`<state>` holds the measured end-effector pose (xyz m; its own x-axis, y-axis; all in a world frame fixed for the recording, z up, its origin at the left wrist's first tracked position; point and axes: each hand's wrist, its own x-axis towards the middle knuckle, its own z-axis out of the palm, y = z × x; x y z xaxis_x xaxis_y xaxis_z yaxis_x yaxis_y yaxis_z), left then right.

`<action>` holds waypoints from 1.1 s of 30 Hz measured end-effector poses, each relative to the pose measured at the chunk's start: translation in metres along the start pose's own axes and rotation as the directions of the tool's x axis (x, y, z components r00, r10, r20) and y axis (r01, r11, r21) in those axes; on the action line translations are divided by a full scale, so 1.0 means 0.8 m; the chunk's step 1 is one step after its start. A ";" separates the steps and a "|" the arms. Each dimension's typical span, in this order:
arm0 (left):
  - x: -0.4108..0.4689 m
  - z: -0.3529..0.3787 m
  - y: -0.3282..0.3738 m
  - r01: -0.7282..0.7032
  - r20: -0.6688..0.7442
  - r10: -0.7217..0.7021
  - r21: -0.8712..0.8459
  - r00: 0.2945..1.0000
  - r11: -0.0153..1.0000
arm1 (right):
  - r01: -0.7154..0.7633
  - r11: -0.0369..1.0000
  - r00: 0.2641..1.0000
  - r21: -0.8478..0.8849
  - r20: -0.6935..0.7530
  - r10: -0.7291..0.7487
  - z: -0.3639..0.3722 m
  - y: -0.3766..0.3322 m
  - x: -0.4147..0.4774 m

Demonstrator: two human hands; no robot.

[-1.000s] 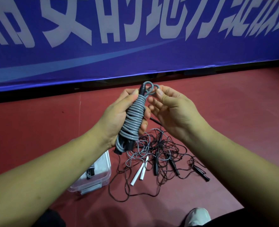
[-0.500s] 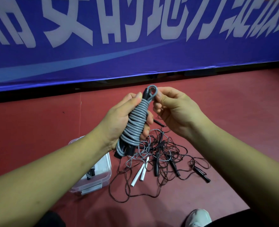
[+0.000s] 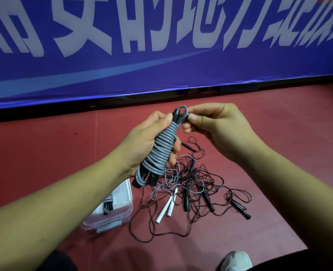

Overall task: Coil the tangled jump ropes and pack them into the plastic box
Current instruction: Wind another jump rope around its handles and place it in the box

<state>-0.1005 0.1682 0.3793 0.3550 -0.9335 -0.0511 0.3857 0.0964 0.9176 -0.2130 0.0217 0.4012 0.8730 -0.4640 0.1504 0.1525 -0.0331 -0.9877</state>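
Both hands hold grey coiled rope [image 3: 161, 149]: left hand [image 3: 142, 145] grips, right hand [image 3: 218, 130] pinches.

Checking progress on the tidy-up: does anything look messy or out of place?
Yes. A tangle of thin ropes sprawls on the floor right of the plastic box, handles scattered. The grey rope in the left hand is neatly coiled.
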 end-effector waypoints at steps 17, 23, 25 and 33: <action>0.001 0.004 -0.003 -0.034 -0.015 0.034 0.008 0.999 0.999 | 0.061 0.997 0.989 0.049 -0.135 -0.054 0.010 -0.001 0.002; 0.004 0.002 -0.001 -0.060 -0.053 0.063 0.072 0.997 0.996 | 0.079 0.995 0.983 -0.061 -0.163 -0.088 0.015 -0.002 -0.002; 0.005 0.002 -0.003 -0.071 -0.075 0.081 0.120 0.994 0.990 | 0.093 0.982 0.975 -0.166 -0.185 -0.123 0.018 0.001 -0.003; 0.003 0.000 -0.001 0.026 -0.014 -0.027 -0.087 1.000 0.996 | 0.048 0.995 0.998 0.085 -0.051 -0.044 0.016 0.007 -0.003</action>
<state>-0.0998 0.1657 0.3783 0.3566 -0.9307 -0.0817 0.4675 0.1020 0.8781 -0.2080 0.0340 0.3958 0.8408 -0.5063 0.1916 0.2336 0.0200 -0.9721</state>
